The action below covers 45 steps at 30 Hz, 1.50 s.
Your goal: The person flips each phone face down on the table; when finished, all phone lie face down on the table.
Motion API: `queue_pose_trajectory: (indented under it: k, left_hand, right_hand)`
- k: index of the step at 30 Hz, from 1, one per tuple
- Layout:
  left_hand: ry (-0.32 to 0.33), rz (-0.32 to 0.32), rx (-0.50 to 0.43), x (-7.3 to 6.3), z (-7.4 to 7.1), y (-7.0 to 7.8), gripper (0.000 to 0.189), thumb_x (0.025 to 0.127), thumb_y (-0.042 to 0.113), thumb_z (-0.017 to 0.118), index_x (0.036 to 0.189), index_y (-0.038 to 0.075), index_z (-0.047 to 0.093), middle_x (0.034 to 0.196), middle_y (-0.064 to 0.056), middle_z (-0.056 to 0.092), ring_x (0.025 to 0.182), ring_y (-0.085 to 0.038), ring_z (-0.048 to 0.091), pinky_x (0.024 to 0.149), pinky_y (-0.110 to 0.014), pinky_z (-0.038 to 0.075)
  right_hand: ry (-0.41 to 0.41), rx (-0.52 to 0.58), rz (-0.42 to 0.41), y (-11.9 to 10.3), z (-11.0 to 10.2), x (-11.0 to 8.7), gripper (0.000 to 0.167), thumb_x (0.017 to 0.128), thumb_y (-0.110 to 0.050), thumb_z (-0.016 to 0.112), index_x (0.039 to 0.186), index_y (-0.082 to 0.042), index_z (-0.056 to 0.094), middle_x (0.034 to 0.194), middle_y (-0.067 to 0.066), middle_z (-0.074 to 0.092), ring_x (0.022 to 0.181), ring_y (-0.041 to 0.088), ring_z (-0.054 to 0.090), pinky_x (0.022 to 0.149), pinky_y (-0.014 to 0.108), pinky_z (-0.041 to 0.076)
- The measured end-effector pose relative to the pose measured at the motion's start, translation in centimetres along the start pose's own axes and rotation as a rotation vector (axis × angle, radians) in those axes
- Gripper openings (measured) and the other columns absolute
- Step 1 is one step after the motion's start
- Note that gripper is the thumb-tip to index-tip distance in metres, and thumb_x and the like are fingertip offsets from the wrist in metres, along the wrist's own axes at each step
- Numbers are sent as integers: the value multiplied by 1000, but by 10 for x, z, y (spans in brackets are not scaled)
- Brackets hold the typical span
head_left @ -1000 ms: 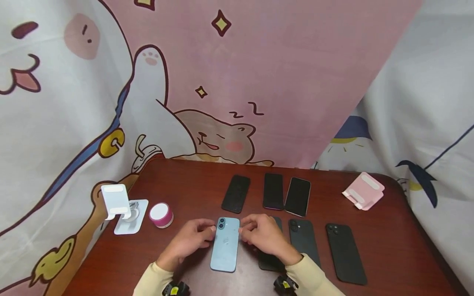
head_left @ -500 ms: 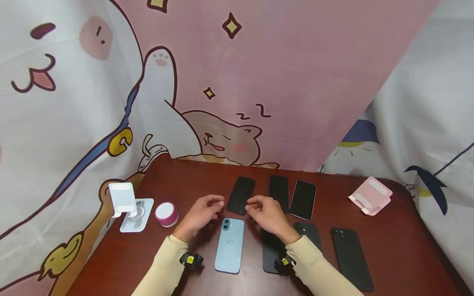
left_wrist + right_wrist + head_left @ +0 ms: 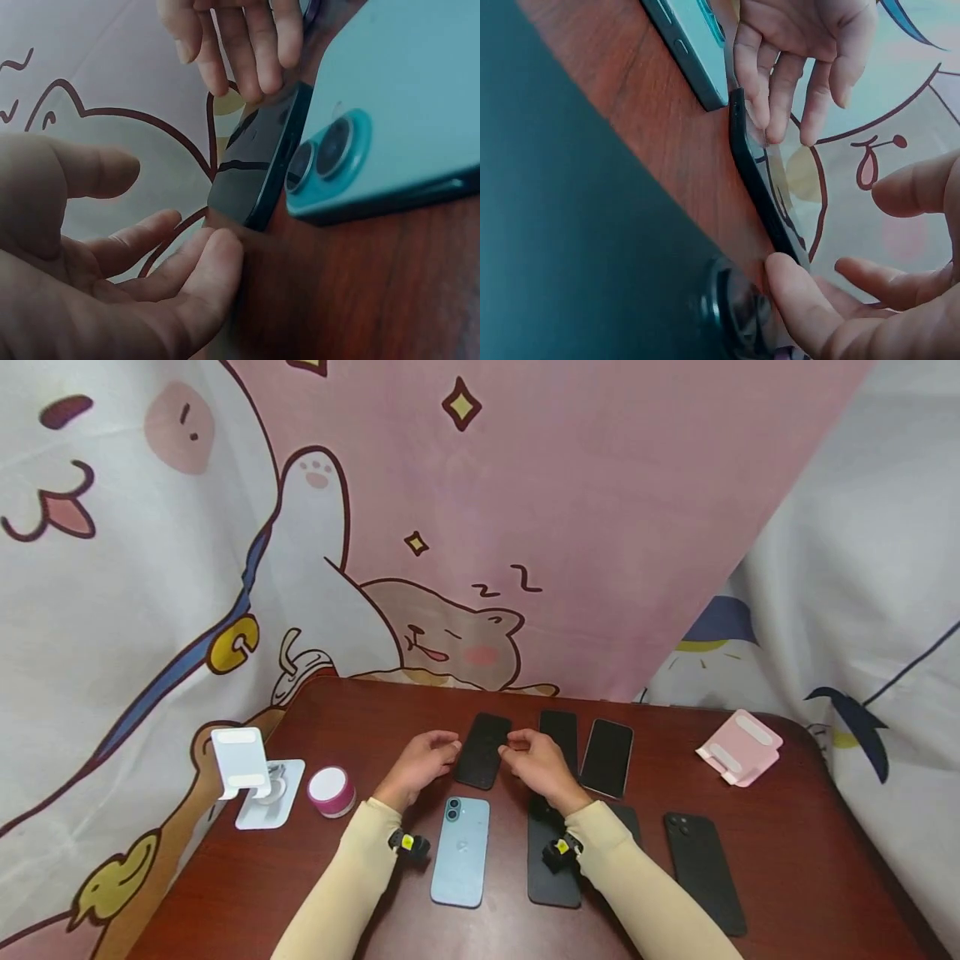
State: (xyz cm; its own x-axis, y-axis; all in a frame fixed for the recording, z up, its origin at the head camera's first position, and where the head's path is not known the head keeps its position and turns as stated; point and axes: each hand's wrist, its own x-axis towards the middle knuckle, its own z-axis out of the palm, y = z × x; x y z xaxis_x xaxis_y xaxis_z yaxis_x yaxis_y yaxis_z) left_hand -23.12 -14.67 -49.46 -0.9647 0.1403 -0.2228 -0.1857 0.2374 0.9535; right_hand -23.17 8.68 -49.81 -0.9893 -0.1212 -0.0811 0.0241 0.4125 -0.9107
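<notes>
A black phone (image 3: 484,752) lies flat, glossy face up, toward the back of the brown table. On its left side is my left hand (image 3: 422,765), with fingertips right at the edge. My right hand (image 3: 537,765) reaches the opposite edge the same way. Both wrist views show thumbs raised apart from loosely bent fingers. In the left wrist view, the black phone's glossy surface (image 3: 251,161) mirrors the backdrop. A light blue phone (image 3: 460,852) lies back up just nearer, its two lenses at the top left. Another black phone (image 3: 553,868) lies partly under my right forearm.
Two more phones, one black (image 3: 558,731) and one silver-edged (image 3: 606,758), lie at the back. A dark phone (image 3: 705,872) is at the right. A white stand (image 3: 243,760) and a pink-and-white round container (image 3: 332,792) stand left; a pink stand (image 3: 738,747) is back right.
Both hands have left the sides of the light blue phone and moved forward to the sides of the black phone behind it. The phones keep their places on the table.
</notes>
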Motion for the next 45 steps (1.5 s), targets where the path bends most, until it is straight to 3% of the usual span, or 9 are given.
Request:
queue_pose_trajectory:
  k: [4, 8, 13, 19, 25, 32, 36, 41, 45]
  left_hand:
    - [-19, -44, -39, 6, 1, 2, 48, 108, 25, 61, 147, -2, 56, 145, -23, 62, 130, -40, 64, 108, -54, 55]
    - [-9, -73, -55, 9, 4, 5, 45, 107, 26, 61, 143, -1, 59, 139, -23, 64, 121, -36, 67, 102, -51, 59]
    - [11, -92, -56, 12, 8, 6, 40, 107, 25, 61, 138, 0, 63, 131, -22, 66, 110, -30, 67, 97, -47, 62]
    - [30, -103, -82, 12, 11, 4, 40, 107, 21, 59, 140, -3, 62, 134, -23, 66, 115, -32, 68, 98, -48, 61]
    - [44, -108, -115, 12, 13, 3, 39, 107, 17, 60, 140, -3, 61, 131, -21, 65, 111, -28, 66, 97, -46, 62]
    - [-9, -83, -171, 13, 12, 5, 38, 105, 14, 62, 141, 0, 64, 132, -20, 70, 101, -19, 71, 89, -35, 63]
    - [-63, -78, -261, 12, 12, 8, 40, 103, 16, 67, 142, 3, 63, 133, -21, 70, 102, -21, 73, 89, -32, 63]
    - [-148, -88, -317, 11, 15, 9, 43, 104, 18, 69, 144, 6, 61, 129, -15, 69, 110, -22, 71, 93, -36, 63]
    - [-190, -89, -272, 11, 18, 7, 39, 104, 17, 67, 142, 6, 62, 130, -11, 70, 114, -24, 71, 98, -45, 62]
  right_hand:
    - [-44, 127, 56, -1, 3, 6, 53, 103, -22, 68, 146, 7, 55, 139, 26, 63, 112, 34, 74, 90, 43, 64]
    - [-64, 222, 95, -4, 6, 8, 56, 104, -20, 67, 149, 8, 50, 146, 28, 58, 122, 39, 70, 94, 46, 62]
    - [-51, 257, 106, -4, 9, 8, 56, 104, -19, 66, 150, 8, 49, 150, 28, 54, 128, 41, 66, 93, 46, 63]
    - [-49, 283, 106, -3, 9, 8, 55, 104, -16, 65, 151, 8, 48, 150, 29, 54, 131, 43, 63, 95, 50, 61]
    - [-32, 266, 98, -4, 13, 8, 51, 103, -13, 67, 148, 6, 53, 142, 27, 59, 124, 40, 68, 88, 45, 65]
    - [-59, 213, 98, -9, 18, 7, 50, 101, -16, 69, 145, 5, 57, 137, 24, 64, 112, 35, 73, 84, 42, 66]
    - [-82, 273, 109, -11, 19, 9, 49, 103, -19, 68, 144, 5, 57, 134, 24, 66, 111, 35, 74, 84, 43, 66]
    - [-124, 403, 142, -11, 22, 11, 49, 105, -28, 65, 143, 2, 58, 129, 22, 68, 110, 33, 74, 84, 44, 66]
    - [-127, 393, 134, -12, 22, 12, 51, 105, -31, 66, 144, 1, 57, 127, 19, 70, 103, 26, 75, 79, 44, 66]
